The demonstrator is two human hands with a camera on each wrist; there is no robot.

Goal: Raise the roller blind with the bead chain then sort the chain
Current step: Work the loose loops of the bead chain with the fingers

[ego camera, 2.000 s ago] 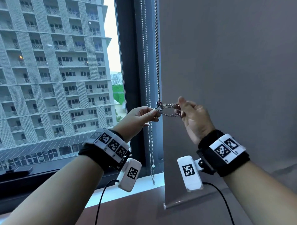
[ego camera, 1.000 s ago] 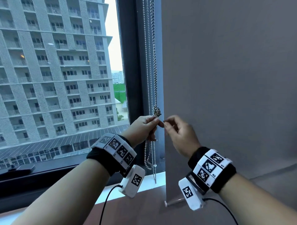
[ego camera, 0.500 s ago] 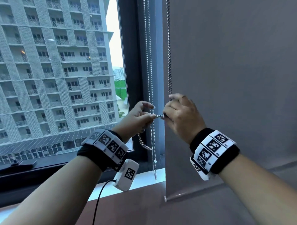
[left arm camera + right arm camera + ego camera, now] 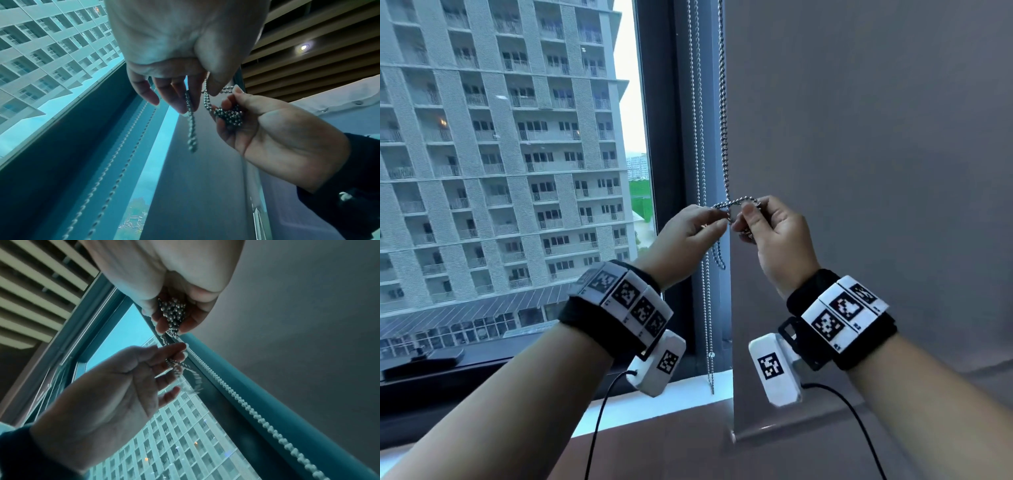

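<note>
We pinch the bead chain [image 4: 723, 102] between the thumb and fingers of our left hand [image 4: 690, 236], a short doubled loop dangling below it. Our right hand [image 4: 774, 236] cups a bunched wad of the same chain in curled fingers. The chain hangs along the left edge of the grey roller blind [image 4: 876, 171], beside the window frame [image 4: 661, 137].

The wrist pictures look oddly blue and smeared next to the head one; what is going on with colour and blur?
Head view: even grey daylight, bead chain sharp. Left wrist view: teal cast on the window glass, and the hanging chain loop is motion-blurred. Right wrist view: same teal cast, with the loop below the left hand smeared.
</note>
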